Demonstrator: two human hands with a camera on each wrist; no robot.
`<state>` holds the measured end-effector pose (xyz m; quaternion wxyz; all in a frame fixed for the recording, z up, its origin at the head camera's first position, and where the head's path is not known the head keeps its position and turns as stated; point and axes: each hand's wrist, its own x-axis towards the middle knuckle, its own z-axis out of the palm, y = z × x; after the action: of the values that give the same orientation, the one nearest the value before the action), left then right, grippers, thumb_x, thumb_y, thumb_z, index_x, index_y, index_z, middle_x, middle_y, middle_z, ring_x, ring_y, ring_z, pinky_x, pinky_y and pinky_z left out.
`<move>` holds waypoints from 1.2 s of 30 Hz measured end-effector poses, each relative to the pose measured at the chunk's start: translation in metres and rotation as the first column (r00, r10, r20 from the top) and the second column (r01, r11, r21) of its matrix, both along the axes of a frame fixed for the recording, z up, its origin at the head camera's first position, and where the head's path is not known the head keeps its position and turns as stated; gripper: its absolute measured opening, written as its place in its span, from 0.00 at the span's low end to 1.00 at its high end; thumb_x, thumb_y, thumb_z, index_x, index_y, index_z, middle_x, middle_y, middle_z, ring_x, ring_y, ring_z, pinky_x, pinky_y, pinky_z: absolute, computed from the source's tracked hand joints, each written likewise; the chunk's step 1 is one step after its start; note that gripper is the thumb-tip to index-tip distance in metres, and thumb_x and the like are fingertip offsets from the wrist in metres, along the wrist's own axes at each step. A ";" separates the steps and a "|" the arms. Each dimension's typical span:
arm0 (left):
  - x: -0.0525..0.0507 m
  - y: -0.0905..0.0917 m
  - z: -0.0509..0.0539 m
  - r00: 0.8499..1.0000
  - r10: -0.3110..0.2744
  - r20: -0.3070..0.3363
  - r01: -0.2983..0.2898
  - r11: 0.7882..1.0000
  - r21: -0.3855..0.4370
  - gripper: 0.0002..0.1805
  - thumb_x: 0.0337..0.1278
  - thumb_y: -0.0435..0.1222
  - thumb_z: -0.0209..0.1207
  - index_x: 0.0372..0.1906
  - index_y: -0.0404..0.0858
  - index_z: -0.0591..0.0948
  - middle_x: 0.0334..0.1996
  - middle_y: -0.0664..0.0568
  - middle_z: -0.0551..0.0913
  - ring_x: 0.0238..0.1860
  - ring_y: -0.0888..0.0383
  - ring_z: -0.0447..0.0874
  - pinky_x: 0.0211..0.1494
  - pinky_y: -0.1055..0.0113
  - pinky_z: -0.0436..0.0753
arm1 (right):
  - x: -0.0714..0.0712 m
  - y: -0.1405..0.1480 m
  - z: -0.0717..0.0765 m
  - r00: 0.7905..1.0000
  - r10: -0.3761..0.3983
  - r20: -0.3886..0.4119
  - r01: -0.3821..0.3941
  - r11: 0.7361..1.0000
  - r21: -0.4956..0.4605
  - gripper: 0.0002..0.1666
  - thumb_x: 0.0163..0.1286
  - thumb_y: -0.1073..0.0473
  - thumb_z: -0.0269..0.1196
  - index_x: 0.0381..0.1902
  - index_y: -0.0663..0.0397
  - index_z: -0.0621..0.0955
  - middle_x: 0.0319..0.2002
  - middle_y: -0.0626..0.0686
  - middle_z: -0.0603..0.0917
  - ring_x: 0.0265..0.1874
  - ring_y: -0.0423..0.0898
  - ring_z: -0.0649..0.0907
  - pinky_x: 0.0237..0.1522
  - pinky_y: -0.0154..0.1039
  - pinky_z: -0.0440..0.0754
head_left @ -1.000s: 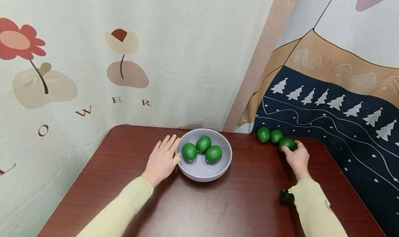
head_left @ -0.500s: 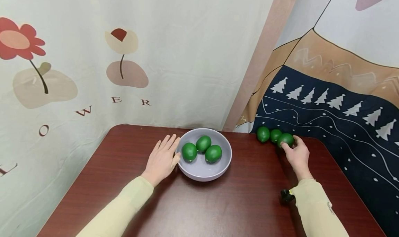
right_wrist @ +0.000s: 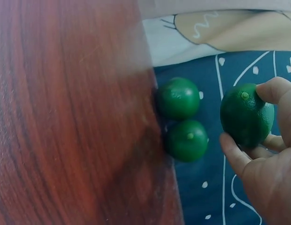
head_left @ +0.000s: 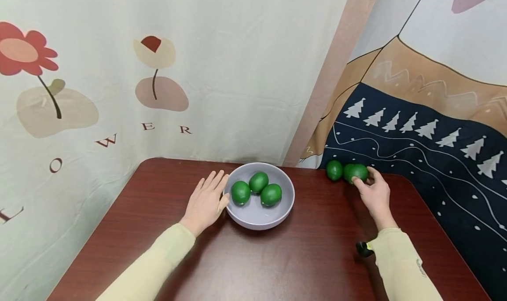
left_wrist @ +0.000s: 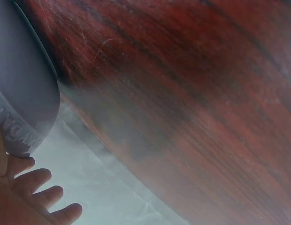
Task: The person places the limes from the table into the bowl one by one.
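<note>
In the head view my right hand grips a green lime between thumb and fingers, at the table's far right. The right wrist view shows this lime held apart from two others. Those are a lime at the back edge and a second lime, partly hidden behind the held one. My left hand lies with straight fingers against the left side of a grey bowl. Inside the bowl are three limes. In the left wrist view the fingertips touch the bowl's wall.
A dark red wooden table lies under everything. Behind it hangs a pale curtain with flower prints, and a dark blue cloth with white trees closes the right side. A small black object sits at the right cuff.
My right hand has lifted the lime and shifted it slightly left and up in the head view, so it now overlaps the lime beside it. The left hand and bowl have stayed put.
</note>
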<state>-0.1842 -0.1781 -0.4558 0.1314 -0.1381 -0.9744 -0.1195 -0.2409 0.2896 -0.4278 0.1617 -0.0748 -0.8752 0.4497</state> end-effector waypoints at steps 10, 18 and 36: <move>0.000 0.000 -0.001 1.000 0.000 -0.005 0.000 1.000 0.001 0.34 0.74 0.47 0.51 0.78 0.37 0.67 0.78 0.43 0.65 0.80 0.42 0.58 0.81 0.43 0.58 | 0.004 -0.012 0.009 0.998 0.059 -0.037 -0.061 0.997 -0.045 0.39 0.72 0.60 0.64 0.76 0.67 0.66 0.66 0.72 0.75 0.62 0.64 0.80 0.40 0.09 0.67; 0.000 0.000 -0.001 1.000 0.001 0.004 -0.001 1.000 0.008 0.34 0.74 0.47 0.51 0.78 0.37 0.67 0.79 0.43 0.64 0.81 0.43 0.56 0.81 0.43 0.57 | 0.005 -0.018 0.015 0.994 0.088 -0.070 -0.093 0.993 -0.071 0.39 0.71 0.61 0.65 0.76 0.66 0.67 0.68 0.69 0.75 0.57 0.53 0.80 0.43 0.10 0.69; 0.000 0.001 -0.001 1.000 -0.003 -0.008 0.003 1.000 0.015 0.34 0.73 0.47 0.52 0.78 0.36 0.67 0.78 0.42 0.65 0.80 0.42 0.57 0.81 0.42 0.58 | 0.012 -0.039 0.023 0.978 0.192 -0.087 -0.201 0.974 -0.108 0.39 0.72 0.63 0.65 0.76 0.66 0.66 0.71 0.66 0.72 0.55 0.40 0.80 0.46 0.11 0.72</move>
<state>-0.1843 -0.1775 -0.4570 0.1360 -0.1388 -0.9727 -0.1265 -0.2286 0.2509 -0.4050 0.1451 0.0200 -0.8440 0.5160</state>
